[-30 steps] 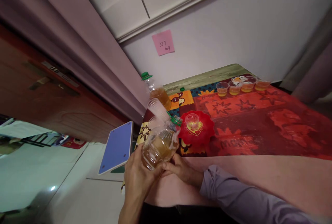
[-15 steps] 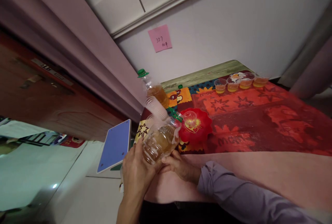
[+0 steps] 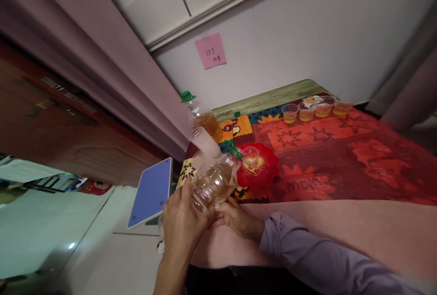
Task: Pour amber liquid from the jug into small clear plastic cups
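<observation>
A clear bottle of amber liquid (image 3: pixel 215 183) is tilted, its green-ringed mouth over a clear cup (image 3: pixel 250 156). That cup stands in a red scalloped dish (image 3: pixel 268 167) and holds some yellowish liquid. My left hand (image 3: pixel 182 215) is wrapped round the bottle's lower left side. Under the bottle's near side, my right hand (image 3: pixel 235 217) grips it with thumb and fingers. Behind the bottle lies a stack of clear cups (image 3: pixel 205 142). A second bottle with a green cap (image 3: pixel 206 119) stands beyond the stack.
Several cups with yellow liquid (image 3: pixel 316 110) line the table's back right. A small green cap (image 3: pixel 237 114) lies near the back edge. The patterned tablecloth (image 3: pixel 314 163) covers the table. A blue board (image 3: pixel 152 192) is at the table's left side.
The tilted bottle has shifted slightly right and up, its mouth now higher over the cup. Both hands still hold it.
</observation>
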Demonstrator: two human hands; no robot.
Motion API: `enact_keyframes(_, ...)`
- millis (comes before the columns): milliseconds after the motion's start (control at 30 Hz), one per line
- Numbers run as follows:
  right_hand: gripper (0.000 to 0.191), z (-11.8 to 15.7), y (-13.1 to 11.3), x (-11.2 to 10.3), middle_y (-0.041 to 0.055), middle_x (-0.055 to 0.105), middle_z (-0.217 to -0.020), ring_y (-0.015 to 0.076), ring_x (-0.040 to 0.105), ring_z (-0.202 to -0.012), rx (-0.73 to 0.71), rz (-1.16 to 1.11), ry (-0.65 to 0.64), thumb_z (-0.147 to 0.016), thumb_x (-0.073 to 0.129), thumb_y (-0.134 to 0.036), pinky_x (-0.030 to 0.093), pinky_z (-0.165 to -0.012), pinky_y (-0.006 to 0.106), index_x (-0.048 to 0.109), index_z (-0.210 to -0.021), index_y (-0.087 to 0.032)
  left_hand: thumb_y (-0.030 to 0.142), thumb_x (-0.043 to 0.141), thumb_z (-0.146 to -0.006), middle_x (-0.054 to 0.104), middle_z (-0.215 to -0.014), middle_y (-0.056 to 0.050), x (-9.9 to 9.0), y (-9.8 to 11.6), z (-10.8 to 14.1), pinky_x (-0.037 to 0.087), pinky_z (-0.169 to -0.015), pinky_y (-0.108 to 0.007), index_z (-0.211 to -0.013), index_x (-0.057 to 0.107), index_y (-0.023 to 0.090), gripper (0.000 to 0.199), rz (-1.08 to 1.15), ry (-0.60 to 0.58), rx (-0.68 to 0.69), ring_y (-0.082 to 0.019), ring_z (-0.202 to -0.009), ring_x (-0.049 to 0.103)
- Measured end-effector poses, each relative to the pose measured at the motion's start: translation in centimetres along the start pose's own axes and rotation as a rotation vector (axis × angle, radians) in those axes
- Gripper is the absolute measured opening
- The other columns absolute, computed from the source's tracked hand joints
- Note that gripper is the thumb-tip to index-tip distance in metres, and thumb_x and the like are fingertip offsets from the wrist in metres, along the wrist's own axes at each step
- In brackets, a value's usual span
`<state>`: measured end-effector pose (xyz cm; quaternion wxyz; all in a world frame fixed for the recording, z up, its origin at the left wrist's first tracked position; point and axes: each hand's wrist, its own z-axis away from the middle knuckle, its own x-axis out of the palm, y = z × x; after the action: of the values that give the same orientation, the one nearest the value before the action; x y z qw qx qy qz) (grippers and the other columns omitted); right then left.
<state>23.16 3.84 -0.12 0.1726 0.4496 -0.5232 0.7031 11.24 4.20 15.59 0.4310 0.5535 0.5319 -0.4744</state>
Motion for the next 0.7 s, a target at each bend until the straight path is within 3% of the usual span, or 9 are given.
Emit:
enact_keyframes(267, 0.06, -0.3, -0.1, 0.0, 0.0077, 0.079, -0.121, 0.026, 0.08, -0.101, -0.02, -0.012, -0.05, -0.087, 0.083, -0.056, 0.067, -0.09, 0.046, 0.062, -0.133, -0.025, 0.05, 0.081, -0.084, 0.075, -0.145, -0.023, -0.7, 0.9, -0.6, 0.057, -0.106, -0.054, -0.161, 0.054, 0.013, 0.089, -0.034, -0.041, -0.005, -0.043, -0.126, 0.075)
enact_keyframes(700, 0.055, -0.4, -0.2, 0.1, 0.0079, 0.08, -0.118, 0.0263, 0.079, -0.097, -0.055, -0.021, -0.057, -0.09, 0.078, -0.056, 0.066, -0.09, 0.049, 0.062, -0.132, -0.025, 0.047, 0.085, -0.082, 0.074, -0.146, -0.025, -1.0, 1.5, -1.0, 0.059, -0.106, -0.055, -0.161, 0.055, 0.013, 0.091, -0.059, -0.026, 0.01, -0.044, -0.126, 0.075)
